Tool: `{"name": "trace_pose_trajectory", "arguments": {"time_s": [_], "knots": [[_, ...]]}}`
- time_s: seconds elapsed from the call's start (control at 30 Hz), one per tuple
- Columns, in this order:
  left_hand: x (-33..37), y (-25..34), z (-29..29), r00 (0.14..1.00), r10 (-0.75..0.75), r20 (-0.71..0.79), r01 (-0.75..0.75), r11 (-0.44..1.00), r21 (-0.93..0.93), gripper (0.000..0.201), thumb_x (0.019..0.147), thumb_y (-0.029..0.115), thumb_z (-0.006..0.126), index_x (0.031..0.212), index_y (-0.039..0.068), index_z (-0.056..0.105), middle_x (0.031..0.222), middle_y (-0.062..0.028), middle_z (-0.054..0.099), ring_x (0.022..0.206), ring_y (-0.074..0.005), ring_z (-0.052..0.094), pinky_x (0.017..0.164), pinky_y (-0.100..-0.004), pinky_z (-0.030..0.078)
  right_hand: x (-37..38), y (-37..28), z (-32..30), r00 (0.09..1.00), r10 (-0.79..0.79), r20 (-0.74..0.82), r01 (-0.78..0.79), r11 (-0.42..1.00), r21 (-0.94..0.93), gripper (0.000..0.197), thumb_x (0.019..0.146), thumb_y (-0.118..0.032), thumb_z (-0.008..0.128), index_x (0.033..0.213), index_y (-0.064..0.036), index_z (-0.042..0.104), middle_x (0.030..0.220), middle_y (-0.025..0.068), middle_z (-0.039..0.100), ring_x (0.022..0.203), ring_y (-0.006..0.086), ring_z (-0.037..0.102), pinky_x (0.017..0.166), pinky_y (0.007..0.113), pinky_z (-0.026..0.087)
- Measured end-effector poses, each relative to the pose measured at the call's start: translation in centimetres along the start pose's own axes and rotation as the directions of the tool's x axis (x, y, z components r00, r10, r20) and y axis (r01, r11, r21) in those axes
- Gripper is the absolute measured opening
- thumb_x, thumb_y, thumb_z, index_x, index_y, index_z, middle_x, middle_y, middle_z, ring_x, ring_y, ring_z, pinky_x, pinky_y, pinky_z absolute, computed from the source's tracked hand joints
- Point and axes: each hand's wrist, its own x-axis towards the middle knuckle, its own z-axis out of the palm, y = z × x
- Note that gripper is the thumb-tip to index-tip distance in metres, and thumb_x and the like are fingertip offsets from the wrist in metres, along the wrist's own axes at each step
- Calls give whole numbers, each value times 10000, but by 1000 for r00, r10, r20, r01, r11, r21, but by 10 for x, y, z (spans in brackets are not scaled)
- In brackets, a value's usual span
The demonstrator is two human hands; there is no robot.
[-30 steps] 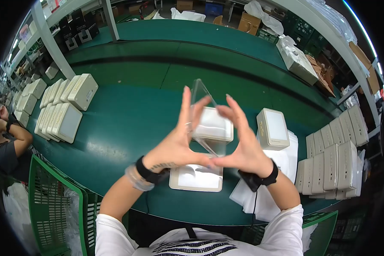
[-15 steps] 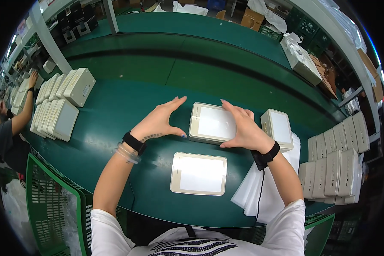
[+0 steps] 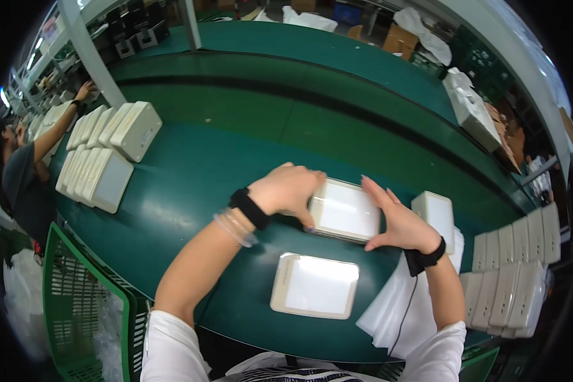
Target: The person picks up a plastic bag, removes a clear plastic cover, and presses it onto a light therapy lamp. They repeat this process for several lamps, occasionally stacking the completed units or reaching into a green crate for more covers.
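A stack of beige, flat box-shaped devices with white front panels (image 3: pixel 345 210) lies on the green table in front of me. My left hand (image 3: pixel 288 191) clasps its left side, with the thumb at the near corner and the fingers at the far one. Around the right side curls my right hand (image 3: pixel 401 219), its thumb on the near right corner. Closer to me, a single beige device (image 3: pixel 315 285) rests flat with its white panel up. Right of my right hand stands another small stack of devices (image 3: pixel 436 216), beside white sheets (image 3: pixel 398 309).
Rows of upright beige devices stand at the left (image 3: pixel 111 178) and the right (image 3: pixel 506 286) of the table. A green crate (image 3: pixel 86 305) is at the near left. A co-worker's arm (image 3: pixel 60 130) reaches in at the far left. A black cord hangs from my right wristband.
My left hand has moved right and closed on the stack's left side; before, it hovered apart from it. The right hand stays at the right side. The whole view has shifted slightly.
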Motion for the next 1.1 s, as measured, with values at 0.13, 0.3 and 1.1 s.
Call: {"name": "trace_pose_trajectory", "arguments": {"time_s": [0.13, 0.3, 1.1], "knots": [[-1, -1, 3, 997, -75, 35, 75, 997, -5, 843, 562, 372, 847, 1220, -35, 512, 1213, -171, 593, 1015, -309, 625, 828, -421, 451, 13, 1, -4, 997, 58, 46, -66, 972, 225, 1286, 490, -229, 922, 1497, -57, 142, 1463, 211, 381, 1377, 323, 348, 1131, 393, 261], [-4, -10, 22, 980, -181, -81, 190, 972, 138, 791, 489, 348, 871, 1150, 40, 565, 1118, -97, 630, 986, -249, 643, 794, -428, 461, 32, -13, -3, 999, 14, 29, -16, 998, 57, 1368, 351, -245, 933, 1481, -34, 190, 1451, 244, 380, 1331, 362, 403, 1091, 381, 341], [-220, 148, 145, 395, -861, -320, 905, 307, 294, 504, 868, 125, 544, 1340, -30, 464, 1438, -235, 386, 1213, -487, 443, 892, -497, 446, 22, -21, -11, 985, 0, 172, 53, 952, -303, 1138, 539, -133, 865, 1460, 35, 218, 1479, 284, 274, 1390, 383, 262, 1094, 384, 323]]}}
